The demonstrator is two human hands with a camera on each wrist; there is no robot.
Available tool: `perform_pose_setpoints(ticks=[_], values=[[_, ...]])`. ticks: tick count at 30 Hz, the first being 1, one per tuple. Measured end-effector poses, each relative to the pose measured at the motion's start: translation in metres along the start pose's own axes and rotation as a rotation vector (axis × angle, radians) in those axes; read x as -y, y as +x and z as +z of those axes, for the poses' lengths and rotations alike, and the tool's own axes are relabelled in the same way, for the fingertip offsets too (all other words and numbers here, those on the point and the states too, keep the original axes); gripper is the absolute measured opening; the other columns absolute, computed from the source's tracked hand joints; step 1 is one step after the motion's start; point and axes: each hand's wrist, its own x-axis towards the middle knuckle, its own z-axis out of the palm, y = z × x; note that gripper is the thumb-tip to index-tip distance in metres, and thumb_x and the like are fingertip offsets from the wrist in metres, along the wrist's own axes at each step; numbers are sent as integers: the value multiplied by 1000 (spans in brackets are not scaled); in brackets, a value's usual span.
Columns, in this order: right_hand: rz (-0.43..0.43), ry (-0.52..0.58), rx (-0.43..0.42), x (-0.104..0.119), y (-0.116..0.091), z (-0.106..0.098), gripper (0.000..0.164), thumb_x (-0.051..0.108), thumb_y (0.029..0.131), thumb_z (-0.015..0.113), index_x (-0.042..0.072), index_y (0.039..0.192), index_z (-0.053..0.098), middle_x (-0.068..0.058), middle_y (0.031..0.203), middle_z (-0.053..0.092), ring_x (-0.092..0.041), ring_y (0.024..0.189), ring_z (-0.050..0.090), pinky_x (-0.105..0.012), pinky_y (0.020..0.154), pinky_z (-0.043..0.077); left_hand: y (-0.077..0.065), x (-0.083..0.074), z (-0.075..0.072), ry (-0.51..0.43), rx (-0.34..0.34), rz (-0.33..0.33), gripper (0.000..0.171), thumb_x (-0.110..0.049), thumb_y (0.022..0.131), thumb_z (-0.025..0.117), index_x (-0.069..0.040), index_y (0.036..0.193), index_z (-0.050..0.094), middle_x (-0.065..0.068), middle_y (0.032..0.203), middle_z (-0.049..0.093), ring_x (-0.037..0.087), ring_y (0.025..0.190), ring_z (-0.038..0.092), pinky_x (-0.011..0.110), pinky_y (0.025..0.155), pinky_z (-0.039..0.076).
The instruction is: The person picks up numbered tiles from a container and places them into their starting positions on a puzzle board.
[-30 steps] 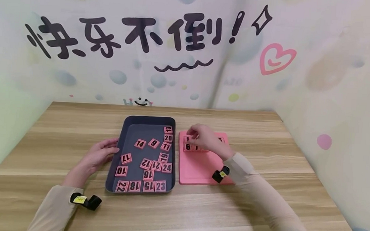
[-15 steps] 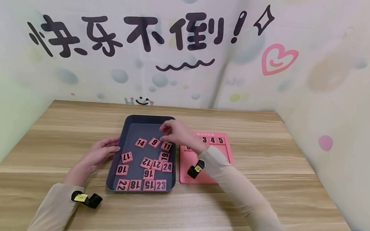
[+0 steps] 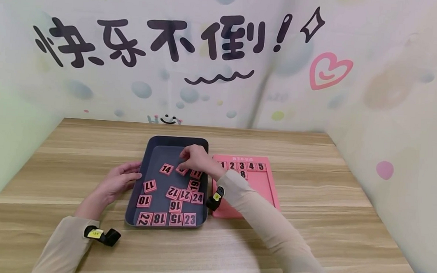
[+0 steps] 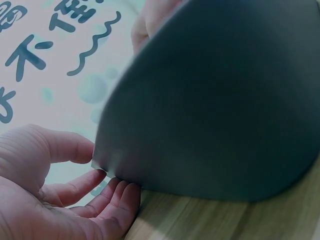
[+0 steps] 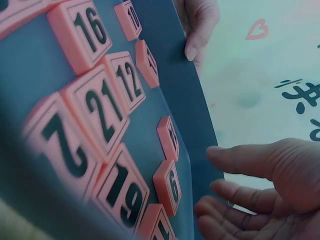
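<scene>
A dark blue-grey tray (image 3: 160, 153) holds several pink number tiles. My left hand (image 3: 116, 183) grips its left side, with the thumb on the rim and the fingers lower against the outer wall in the left wrist view. Over the tray's upper right part is my right hand (image 3: 198, 159), its fingertips by the 9 tile (image 3: 181, 171). In the right wrist view, thumb and fingers are parted with nothing between them, close to the 9 tile (image 5: 173, 185). The 14 tile (image 3: 166, 169) lies just to the left. The hand covers the tray's top right corner tiles.
Right of the tray lies a pink board (image 3: 259, 187) with tiles 1 to 5 in its top row and an 8 tile (image 3: 243, 175) below. My right forearm (image 3: 262, 221) crosses the board. A printed backdrop (image 3: 220, 99) stands behind the wooden table (image 3: 92, 146).
My right hand has moved left from the board's upper left to the tray, down toward the 9 tile, uncovering the board's top row. The left hand stays on the tray.
</scene>
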Motion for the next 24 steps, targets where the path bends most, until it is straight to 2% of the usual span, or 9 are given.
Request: perform_pose_setpoints(ticks=[6,12,18,21,24], values=[[55,16,-34,1,7,-3,33,15,79,76,3,109,67,-7,103,64,-17,90,58,-27,77,49,1,1,0,-11,-4,3,60,-7,94,51,9,143,22,25,138,38,-2,93,53,21,79,46],[122,69,-27,5,9,1,35,15,78,76,3,110,66,-6,102,64,-15,86,58,-28,76,49,0,0,-1,-8,2,2,60,-7,94,51,9,144,21,27,140,33,-2,94,52,21,80,45],[201,-12,-27,7,11,9,36,19,74,81,5,104,69,-6,104,65,-16,90,59,-28,77,49,0,0,0,-5,2,5,60,-7,94,51,10,143,22,27,139,34,-1,94,52,22,80,45],[200,-42,-17,6,12,11,36,19,73,81,4,104,70,-7,104,65,-17,90,59,-28,77,50,0,0,0,-9,2,5,60,-7,94,51,10,143,22,27,139,35,-1,94,52,22,80,45],[185,-54,13,5,13,13,35,16,73,81,3,103,69,-8,98,66,-16,82,60,-26,70,51,1,0,0,-13,3,6,60,-7,94,51,10,143,21,27,139,35,-1,94,52,21,80,45]])
